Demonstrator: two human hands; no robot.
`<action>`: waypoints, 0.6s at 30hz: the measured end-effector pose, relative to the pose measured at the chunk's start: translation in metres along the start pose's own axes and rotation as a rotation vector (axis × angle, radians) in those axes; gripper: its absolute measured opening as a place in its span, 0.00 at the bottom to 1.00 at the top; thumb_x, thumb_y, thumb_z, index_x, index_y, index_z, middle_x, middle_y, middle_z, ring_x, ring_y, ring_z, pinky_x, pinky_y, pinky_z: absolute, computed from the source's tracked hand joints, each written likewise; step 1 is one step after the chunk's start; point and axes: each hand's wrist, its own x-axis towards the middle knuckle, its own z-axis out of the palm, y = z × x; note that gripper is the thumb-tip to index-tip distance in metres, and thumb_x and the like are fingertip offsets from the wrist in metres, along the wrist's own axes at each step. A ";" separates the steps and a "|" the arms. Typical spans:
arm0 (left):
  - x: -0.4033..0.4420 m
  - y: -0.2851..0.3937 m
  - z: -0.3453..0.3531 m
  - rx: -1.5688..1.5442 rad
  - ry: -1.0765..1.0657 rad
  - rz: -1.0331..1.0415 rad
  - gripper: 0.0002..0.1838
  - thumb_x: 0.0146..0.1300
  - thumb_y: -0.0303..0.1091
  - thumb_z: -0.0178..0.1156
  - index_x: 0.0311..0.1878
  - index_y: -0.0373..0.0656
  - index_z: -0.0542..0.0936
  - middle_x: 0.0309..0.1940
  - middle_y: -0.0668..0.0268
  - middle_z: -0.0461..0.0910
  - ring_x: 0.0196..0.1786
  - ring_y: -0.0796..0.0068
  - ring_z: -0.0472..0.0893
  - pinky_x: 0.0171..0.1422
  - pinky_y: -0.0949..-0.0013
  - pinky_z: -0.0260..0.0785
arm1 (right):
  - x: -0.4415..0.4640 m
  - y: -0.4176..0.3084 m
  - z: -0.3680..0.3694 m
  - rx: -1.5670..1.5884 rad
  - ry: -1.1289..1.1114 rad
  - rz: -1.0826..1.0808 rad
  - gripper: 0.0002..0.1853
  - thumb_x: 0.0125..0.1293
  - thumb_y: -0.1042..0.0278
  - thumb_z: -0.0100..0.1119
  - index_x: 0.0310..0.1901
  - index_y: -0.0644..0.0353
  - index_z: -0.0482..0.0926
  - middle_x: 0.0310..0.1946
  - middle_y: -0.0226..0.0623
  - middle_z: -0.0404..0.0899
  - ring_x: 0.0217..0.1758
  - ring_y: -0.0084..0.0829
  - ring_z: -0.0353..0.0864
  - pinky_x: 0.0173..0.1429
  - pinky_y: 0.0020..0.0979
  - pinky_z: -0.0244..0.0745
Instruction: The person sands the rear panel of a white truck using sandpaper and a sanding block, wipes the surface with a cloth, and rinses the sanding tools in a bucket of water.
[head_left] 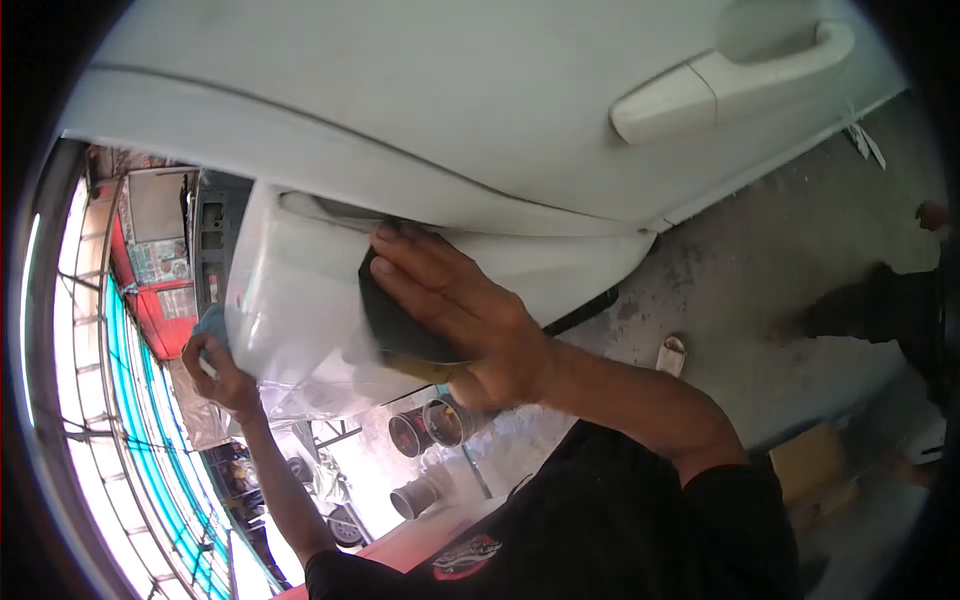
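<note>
Head view: surface work on a glossy white, curved vehicle body panel (290,320), left of centre in the frame, is judged to be in progress and not concluded. The right hand (470,310), at the centre, is grasping a dark grey, flat, flexible-looking pad (395,320) with a yellowish strip (425,369) along its lower edge; fingers are laid over the pad, which appears to bear on the panel. The left hand (220,380), left in the frame, has its fingers curled and appears to be grasping a light blue, soft-looking cloth (210,322) beside the panel's outer edge.

Completed portion: cannot be established. Bright reflections show toward the panel's left side and duller areas near the pad, but no clear boundary separates worked from unworked surface. Outstanding portion: at least the area under the pad, in this judgement; its remaining extent is not determinable, part being hidden by the right hand.

Adjacent: a white vehicle door (430,110) with a white pull handle (735,90), upper right; neither hand touches the handle.
</note>
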 end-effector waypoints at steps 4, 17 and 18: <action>-0.002 -0.006 -0.001 0.004 0.011 0.033 0.08 0.69 0.27 0.58 0.48 0.36 0.78 0.43 0.62 0.78 0.48 0.66 0.75 0.58 0.62 0.67 | -0.104 0.060 -0.029 -0.160 0.050 0.135 0.28 0.73 0.64 0.50 0.70 0.71 0.66 0.70 0.54 0.66 0.75 0.50 0.65 0.79 0.47 0.56; 0.000 -0.003 -0.005 0.099 0.034 0.010 0.09 0.70 0.30 0.59 0.48 0.35 0.79 0.44 0.59 0.80 0.49 0.65 0.77 0.60 0.61 0.67 | -0.155 0.082 -0.048 0.140 0.282 0.808 0.27 0.71 0.67 0.56 0.70 0.64 0.67 0.69 0.52 0.69 0.74 0.40 0.67 0.74 0.38 0.65; -0.003 -0.004 -0.004 0.090 0.038 0.004 0.09 0.70 0.30 0.59 0.48 0.35 0.79 0.44 0.59 0.80 0.49 0.65 0.77 0.60 0.61 0.67 | -0.156 0.082 -0.055 0.076 0.279 0.886 0.27 0.71 0.67 0.56 0.70 0.64 0.67 0.68 0.52 0.70 0.74 0.39 0.67 0.74 0.38 0.66</action>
